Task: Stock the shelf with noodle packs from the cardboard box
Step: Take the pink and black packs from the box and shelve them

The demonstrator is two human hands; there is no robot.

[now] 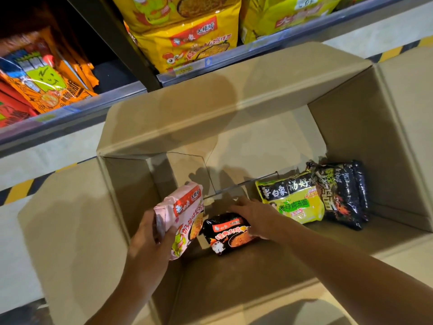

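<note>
I see the box (pixel 234 127) first: plain brown corrugated card, flaps folded out, deep and nearly bare inside, so I judge the stocking well along. Above its far edge runs the shelf (pixel 234 56), a metal lip with clear price strips, already carrying glossy yellow packs (pixel 187 38) in the middle bay and orange packs (pixel 46 85) leaning in the left bay.

What is left, as far as I can see, is four packs, all crinkly, shiny film pillows. A large black pack (pixel 339 195) leans in the box's far right corner, and a green pack (pixel 290 200) lies just beside it on the left, touching it. A small black pack (pixel 229 233) with a flame print lies on the box floor near the middle, toward the near wall. The pink pack (pixel 185 216) is lifted off the floor at the left wall.

My left hand (pixel 150 240) grips the pink pack's lower edge, its fingers curled around the film. My right hand (pixel 253 212) lies on top of the small black pack with fingers spread over its far edge; I cannot tell whether they have closed on it.
</note>
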